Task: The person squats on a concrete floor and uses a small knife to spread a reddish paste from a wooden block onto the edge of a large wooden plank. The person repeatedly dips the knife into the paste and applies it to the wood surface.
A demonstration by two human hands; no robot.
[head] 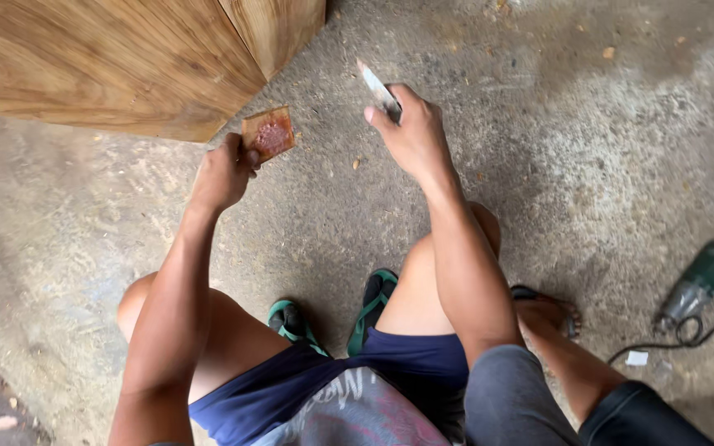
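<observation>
My left hand pinches a small brown square of board smeared with reddish filler, just beside the wooden cabinet. My right hand grips a putty knife. I judge the filler could drop onto the concrete floor if the square tilts.

Concrete floor — wooden cabinet, green drill

There are no boxes, packs, signs or screens to see here. The only thing like a label is a tiny white scrap that lies flat on the grey floor, near the right edge.
</observation>
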